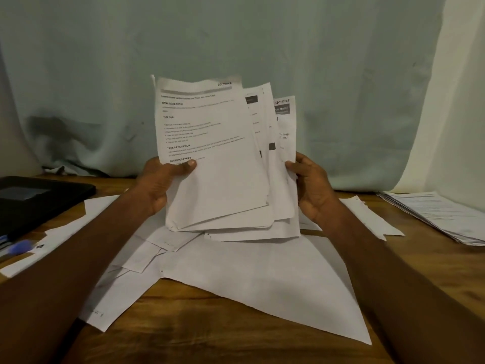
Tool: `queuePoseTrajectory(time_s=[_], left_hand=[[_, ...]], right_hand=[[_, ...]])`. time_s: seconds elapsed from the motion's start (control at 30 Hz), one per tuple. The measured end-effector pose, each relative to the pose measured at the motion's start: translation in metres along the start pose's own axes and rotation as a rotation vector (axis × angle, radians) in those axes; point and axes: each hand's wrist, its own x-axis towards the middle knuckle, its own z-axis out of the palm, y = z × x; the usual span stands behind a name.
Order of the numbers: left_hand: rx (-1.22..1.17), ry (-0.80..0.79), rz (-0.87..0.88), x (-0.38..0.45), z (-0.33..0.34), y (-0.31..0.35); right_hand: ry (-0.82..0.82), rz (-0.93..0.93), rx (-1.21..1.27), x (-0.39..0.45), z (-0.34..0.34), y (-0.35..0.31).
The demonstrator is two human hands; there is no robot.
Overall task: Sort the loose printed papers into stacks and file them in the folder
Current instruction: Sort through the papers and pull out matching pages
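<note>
I hold a fanned bundle of printed papers (pixel 217 158) upright above the wooden table (pixel 223 337). My left hand (pixel 162 182) grips its left edge, thumb pressed on the front sheet. My right hand (pixel 312 187) grips the right edge, fingers curled round the sheets. Several loose sheets (pixel 257 279) lie face down on the table below the bundle. A black folder (pixel 34 200) lies shut at the left. A neat stack of printed papers (pixel 443 216) rests at the right edge.
A blue pen (pixel 18 248) lies at the left, near the folder's front corner. A pale cloth backdrop (pixel 236 48) hangs behind the table. Bare wood shows along the front edge.
</note>
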Motion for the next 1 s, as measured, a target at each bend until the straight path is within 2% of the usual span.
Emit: queuePoseTrajectory(time_s=[0.13, 0.27, 0.5, 0.63, 0.77, 1.0], left_hand=[[0.045, 0.043, 0.005, 0.001, 0.0, 0.0], [0.036, 0.017, 0.0, -0.003, 0.001, 0.002], [-0.014, 0.07, -0.039, 0.002, -0.004, -0.002], [-0.051, 0.05, -0.067, 0.001, -0.005, -0.003], [-0.08, -0.005, -0.105, -0.004, -0.003, 0.002], [0.033, -0.238, -0.131, -0.012, 0.009, 0.003]], right_hand=[[-0.04, 0.047, 0.075, -0.002, 0.002, -0.001], [-0.087, 0.063, -0.002, -0.006, 0.008, -0.002], [0.013, 0.044, -0.043, -0.005, 0.002, 0.001], [0.027, 0.051, -0.036, -0.005, 0.003, 0.003], [-0.004, 0.066, 0.012, -0.009, 0.007, 0.001], [-0.116, 0.109, -0.013, -0.018, 0.019, -0.009]])
